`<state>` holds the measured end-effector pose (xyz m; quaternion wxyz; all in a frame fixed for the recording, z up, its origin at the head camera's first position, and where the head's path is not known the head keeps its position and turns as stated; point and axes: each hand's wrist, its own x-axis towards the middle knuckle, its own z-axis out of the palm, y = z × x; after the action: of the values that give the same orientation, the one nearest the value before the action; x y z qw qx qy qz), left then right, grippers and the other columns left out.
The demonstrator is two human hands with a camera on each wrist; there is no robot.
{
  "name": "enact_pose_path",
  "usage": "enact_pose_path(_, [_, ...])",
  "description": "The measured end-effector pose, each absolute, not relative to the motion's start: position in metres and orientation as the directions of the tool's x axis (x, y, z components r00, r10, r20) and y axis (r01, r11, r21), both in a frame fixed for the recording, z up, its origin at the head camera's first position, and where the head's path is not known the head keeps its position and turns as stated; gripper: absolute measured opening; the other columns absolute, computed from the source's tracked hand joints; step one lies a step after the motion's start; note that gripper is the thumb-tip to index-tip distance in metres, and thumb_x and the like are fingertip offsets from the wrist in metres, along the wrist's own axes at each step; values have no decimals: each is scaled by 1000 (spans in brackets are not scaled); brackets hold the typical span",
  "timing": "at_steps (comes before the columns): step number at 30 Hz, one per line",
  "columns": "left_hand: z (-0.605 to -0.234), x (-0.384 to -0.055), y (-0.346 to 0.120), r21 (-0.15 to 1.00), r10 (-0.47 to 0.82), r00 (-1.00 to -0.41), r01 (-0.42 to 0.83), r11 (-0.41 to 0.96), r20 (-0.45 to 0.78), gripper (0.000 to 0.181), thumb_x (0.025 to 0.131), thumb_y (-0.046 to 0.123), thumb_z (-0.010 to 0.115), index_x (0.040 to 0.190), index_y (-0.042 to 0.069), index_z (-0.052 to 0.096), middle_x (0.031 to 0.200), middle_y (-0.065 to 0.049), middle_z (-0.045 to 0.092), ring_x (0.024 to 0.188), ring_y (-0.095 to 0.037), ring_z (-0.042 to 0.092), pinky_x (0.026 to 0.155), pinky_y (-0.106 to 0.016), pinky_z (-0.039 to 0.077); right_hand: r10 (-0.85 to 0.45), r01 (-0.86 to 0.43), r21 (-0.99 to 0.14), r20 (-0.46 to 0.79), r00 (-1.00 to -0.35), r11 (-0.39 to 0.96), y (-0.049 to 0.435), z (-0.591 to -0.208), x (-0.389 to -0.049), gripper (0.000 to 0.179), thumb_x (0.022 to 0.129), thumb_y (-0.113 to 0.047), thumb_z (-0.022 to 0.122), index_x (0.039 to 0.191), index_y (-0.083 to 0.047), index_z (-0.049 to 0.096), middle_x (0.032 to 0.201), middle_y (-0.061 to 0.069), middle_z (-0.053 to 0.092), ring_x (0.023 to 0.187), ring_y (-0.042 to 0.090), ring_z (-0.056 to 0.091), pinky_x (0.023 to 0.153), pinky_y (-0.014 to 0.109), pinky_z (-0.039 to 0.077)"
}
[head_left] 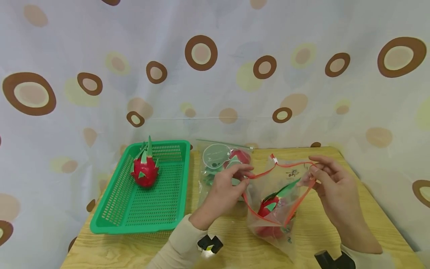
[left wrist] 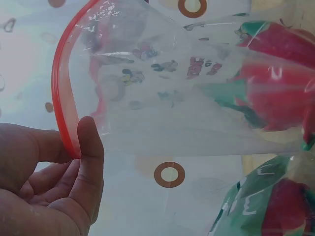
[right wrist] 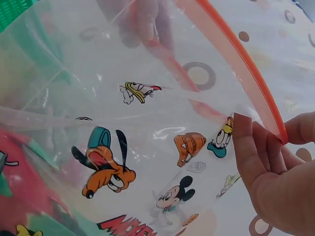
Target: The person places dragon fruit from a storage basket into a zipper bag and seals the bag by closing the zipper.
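Note:
Between both hands hangs a clear zip bag (head_left: 268,224) with an orange-red zip edge and cartoon prints, its mouth spread wide. A red dragon fruit (left wrist: 275,93) with green scales lies inside it. My left hand (head_left: 224,192) pinches the left side of the zip edge between thumb and fingers. At the right side, my right hand (head_left: 336,194) grips the same edge the same way. The white slider (head_left: 276,160) sits at the far corner of the mouth, between the two hands.
On the left of the wooden table (head_left: 235,246) stands a green plastic basket (head_left: 186,179) with one dragon fruit (head_left: 146,171) in it. Behind my left hand lies another zip bag (head_left: 208,149), green-edged, with a red and green fruit inside. A patterned curtain (head_left: 228,89) hangs behind the table.

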<state>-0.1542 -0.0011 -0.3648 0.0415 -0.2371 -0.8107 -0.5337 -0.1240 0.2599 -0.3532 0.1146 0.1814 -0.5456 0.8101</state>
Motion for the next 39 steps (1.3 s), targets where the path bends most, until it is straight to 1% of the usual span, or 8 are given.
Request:
enact_pose_path(6, [-360,-154,-1,845,338,-882,435,312,329,32,94,4,63,123,17,65,106,3,73,92,-12,64,68,-20,53,-25,-392,-829,437,-899,-400,261,-352,-126,26,100,9,45,124,7,52,84,8,61,74,19,68,70,26,60])
enact_pose_path(12, [-360,-155,-1,875,385,-896,357,327,221,38,93,5,64,129,15,60,108,-2,66,87,-10,61,66,-20,54,-46,-291,-941,303,-952,-175,264,-357,-123,31,99,3,52,129,-5,52,90,0,60,75,13,63,69,27,58])
enact_pose_path(16, [-361,-159,1,843,429,-889,348,409,159,38,92,9,66,129,11,58,96,-3,64,71,-8,59,60,-18,51,-80,-251,-967,254,-964,-47,263,-358,-123,36,99,-2,56,133,-7,47,90,-1,58,75,12,63,68,29,59])
enact_pose_path(21, [-360,-163,3,806,461,-876,373,459,143,23,95,12,64,118,9,62,79,1,61,54,-6,52,50,-19,45,-129,-233,-972,227,-965,31,262,-359,-123,40,99,-4,57,136,-8,44,92,1,56,76,13,68,70,32,60])
enact_pose_path(24, [-356,-165,4,805,446,-877,391,446,180,18,95,10,63,113,7,65,76,0,60,54,-6,50,49,-19,44,-105,-253,-967,253,-962,-17,264,-358,-123,38,100,-3,55,136,-8,45,94,2,54,77,11,68,72,28,60])
enact_pose_path(30, [-348,-168,4,829,402,-875,424,366,270,18,95,6,61,112,6,67,79,-3,62,58,-5,53,51,-19,47,-24,-328,-933,335,-942,-146,268,-350,-123,36,99,3,51,135,-4,50,95,1,52,75,10,63,70,23,57])
enact_pose_path(34, [-342,-168,4,851,377,-878,421,313,295,21,95,3,56,113,8,65,80,-2,57,57,-8,52,50,-22,49,12,-361,-914,366,-931,-184,268,-344,-122,37,98,6,51,135,-1,50,94,2,55,75,12,62,68,22,57])
enact_pose_path(39, [-335,-169,2,770,404,-857,483,417,319,24,92,1,55,111,12,64,73,2,51,58,-8,48,53,-18,43,-28,-373,-897,390,-920,-236,268,-346,-122,35,98,10,48,132,1,49,92,3,54,73,12,62,66,23,57])
